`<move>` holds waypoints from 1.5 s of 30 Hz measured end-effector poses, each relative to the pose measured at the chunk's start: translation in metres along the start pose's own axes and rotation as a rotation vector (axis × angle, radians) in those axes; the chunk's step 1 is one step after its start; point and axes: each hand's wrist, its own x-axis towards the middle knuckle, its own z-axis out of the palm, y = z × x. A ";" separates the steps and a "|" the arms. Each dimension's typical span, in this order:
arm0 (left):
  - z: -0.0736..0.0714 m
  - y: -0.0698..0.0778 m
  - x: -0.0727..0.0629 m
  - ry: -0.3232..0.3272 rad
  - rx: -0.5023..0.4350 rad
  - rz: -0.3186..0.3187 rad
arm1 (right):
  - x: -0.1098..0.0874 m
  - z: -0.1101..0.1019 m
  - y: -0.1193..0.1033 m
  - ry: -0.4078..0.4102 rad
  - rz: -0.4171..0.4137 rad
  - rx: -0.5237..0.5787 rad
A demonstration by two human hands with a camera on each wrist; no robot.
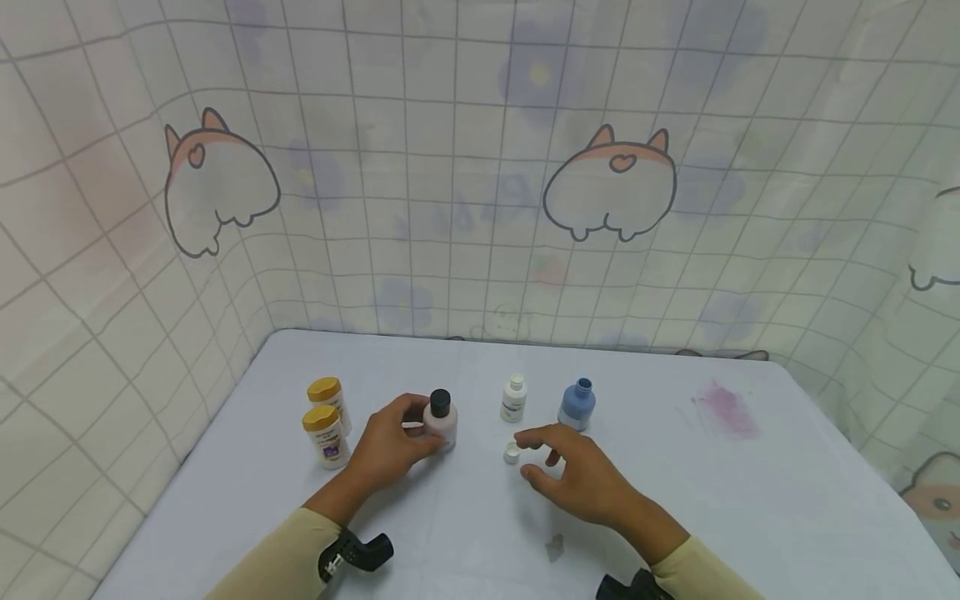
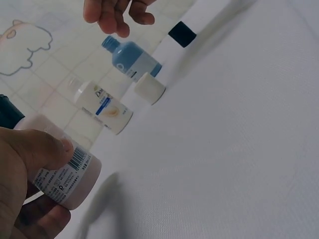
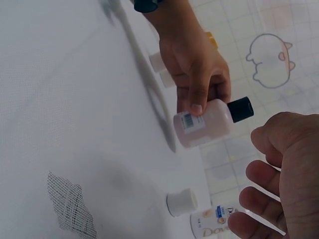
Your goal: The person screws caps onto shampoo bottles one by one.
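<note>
My left hand (image 1: pixel 393 446) grips a pale pink bottle (image 1: pixel 441 423) by its sides, thumb across the label. The bottle is upright with its black cap (image 1: pixel 440 402) on; whether its base touches the table is unclear. My right hand (image 1: pixel 585 479) is held over the table, fingers apart and loosely bent, holding nothing. Near its fingertips a loose white cap (image 1: pixel 512 452) rests on the table. Behind that cap is a small white Dove bottle (image 1: pixel 513 400). An uncapped blue bottle (image 1: pixel 577 405) stands beyond the right hand. In the left wrist view a loose black cap (image 2: pixel 182 34) lies beside the blue bottle.
Two white bottles with gold caps, a front one (image 1: pixel 327 437) and a rear one (image 1: pixel 327 392), stand left of my left hand. The white table (image 1: pixel 465 533) has a pink stain (image 1: pixel 727 410) at right and a grey patch (image 1: pixel 554 547) in front. A patterned curtain (image 1: pixel 480 250) surrounds it.
</note>
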 end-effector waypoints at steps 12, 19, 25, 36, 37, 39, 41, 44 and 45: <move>-0.003 -0.007 0.005 0.094 0.011 -0.044 | -0.002 -0.003 0.002 0.028 0.018 -0.008; -0.004 -0.005 0.005 0.143 0.032 -0.074 | -0.003 -0.005 0.003 0.034 0.018 -0.001; -0.004 -0.006 0.007 0.179 0.039 -0.102 | -0.005 -0.005 0.006 0.048 0.017 -0.017; -0.005 -0.011 0.009 0.222 0.036 -0.117 | -0.006 -0.005 0.011 0.058 0.035 -0.039; -0.006 -0.011 0.009 0.224 0.036 -0.114 | -0.006 -0.005 0.011 0.059 0.034 -0.039; -0.006 -0.012 0.010 0.226 0.032 -0.108 | -0.006 -0.005 0.012 0.060 0.031 -0.039; -0.006 -0.012 0.011 0.227 0.027 -0.103 | -0.006 -0.005 0.012 0.062 0.026 -0.039; -0.005 -0.014 0.012 0.227 0.025 -0.105 | -0.006 -0.005 0.013 0.064 0.017 -0.038; -0.005 -0.015 0.012 0.227 0.025 -0.107 | -0.005 -0.005 0.013 0.064 0.014 -0.037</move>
